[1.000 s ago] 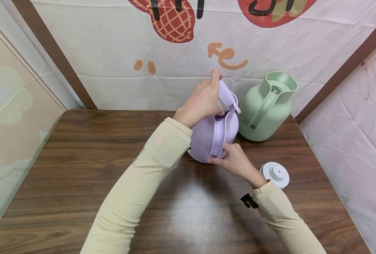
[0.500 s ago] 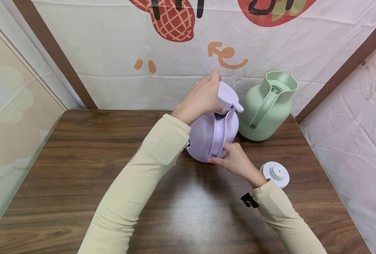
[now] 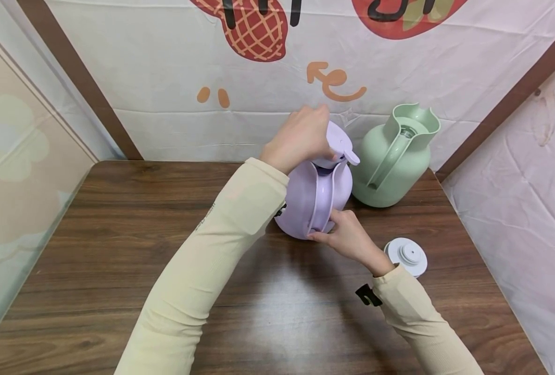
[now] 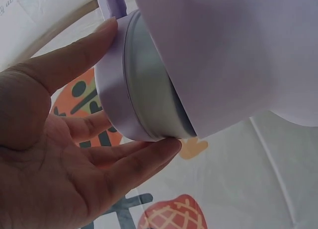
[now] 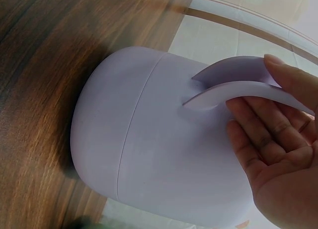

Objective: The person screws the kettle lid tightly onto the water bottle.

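A lilac vacuum jug (image 3: 296, 200) stands upright toward the back of the table. Its lilac lid (image 3: 339, 139), with a small tab pointing to the right front, sits at the mouth. My left hand (image 3: 301, 134) holds the lid from its left side. In the left wrist view, thumb and fingers span the lid (image 4: 110, 85), and a pale grey collar (image 4: 154, 85) shows between lid and jug rim. Low on the jug, my right hand (image 3: 348, 237) holds the handle (image 5: 248, 92), thumb on one side and curled fingers on the other. How deep the lid sits is hidden.
A green jug (image 3: 392, 161) without a lid stands close on the right of the lilac one. A round white stopper (image 3: 407, 256) lies on the brown wooden table (image 3: 165, 234), beside my right wrist. A printed cloth wall (image 3: 174, 130) rises directly behind the table.
The lid went from tilted to sitting flatter in the jug's mouth. My left hand then shifted slightly right over it. My right hand and the jug stayed nearly still.
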Action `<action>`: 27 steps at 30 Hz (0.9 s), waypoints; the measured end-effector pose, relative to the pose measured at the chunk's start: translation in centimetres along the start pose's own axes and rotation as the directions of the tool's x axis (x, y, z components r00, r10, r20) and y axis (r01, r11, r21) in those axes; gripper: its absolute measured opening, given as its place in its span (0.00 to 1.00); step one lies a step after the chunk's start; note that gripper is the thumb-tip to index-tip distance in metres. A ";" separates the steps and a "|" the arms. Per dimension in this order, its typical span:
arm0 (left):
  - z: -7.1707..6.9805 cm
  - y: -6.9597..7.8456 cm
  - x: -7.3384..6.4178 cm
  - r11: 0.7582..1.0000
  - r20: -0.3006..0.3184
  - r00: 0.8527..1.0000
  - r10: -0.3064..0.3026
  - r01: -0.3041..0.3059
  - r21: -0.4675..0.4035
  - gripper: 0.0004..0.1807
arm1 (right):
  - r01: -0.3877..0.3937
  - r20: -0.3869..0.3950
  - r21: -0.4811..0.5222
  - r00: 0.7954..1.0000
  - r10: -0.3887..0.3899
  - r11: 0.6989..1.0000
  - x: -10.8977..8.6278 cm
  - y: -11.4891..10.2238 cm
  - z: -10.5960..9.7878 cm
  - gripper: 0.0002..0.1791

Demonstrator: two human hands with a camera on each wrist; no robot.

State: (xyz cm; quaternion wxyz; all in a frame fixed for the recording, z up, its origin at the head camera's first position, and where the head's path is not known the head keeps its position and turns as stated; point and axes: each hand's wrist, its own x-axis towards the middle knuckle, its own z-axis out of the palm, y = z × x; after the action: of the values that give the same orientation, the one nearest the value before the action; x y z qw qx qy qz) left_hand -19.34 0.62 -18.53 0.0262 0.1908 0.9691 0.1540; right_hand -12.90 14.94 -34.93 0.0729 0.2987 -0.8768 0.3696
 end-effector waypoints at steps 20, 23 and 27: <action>0.6 -0.3 0.0 1.000 -0.019 1.000 0.006 -0.007 -0.027 0.32 | -0.005 0.006 0.003 1.000 0.005 1.000 -0.2 -0.2 0.1 0.15; 0.7 -0.5 0.0 0.998 -0.030 1.000 0.005 -0.007 -0.064 0.32 | -0.007 0.006 0.001 1.000 0.007 1.000 -0.2 -0.2 0.0 0.15; 0.9 -0.8 -0.1 0.990 -0.058 0.998 0.004 -0.013 -0.143 0.30 | -0.006 0.001 -0.004 1.000 0.006 1.000 -0.2 -0.1 0.0 0.16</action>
State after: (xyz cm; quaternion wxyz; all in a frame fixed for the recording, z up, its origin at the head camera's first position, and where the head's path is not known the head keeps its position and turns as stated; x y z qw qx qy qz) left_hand -19.41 0.15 -19.66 0.0111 0.1880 0.9551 0.2288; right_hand -12.70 15.00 -34.91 0.0720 0.2962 -0.8784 0.3680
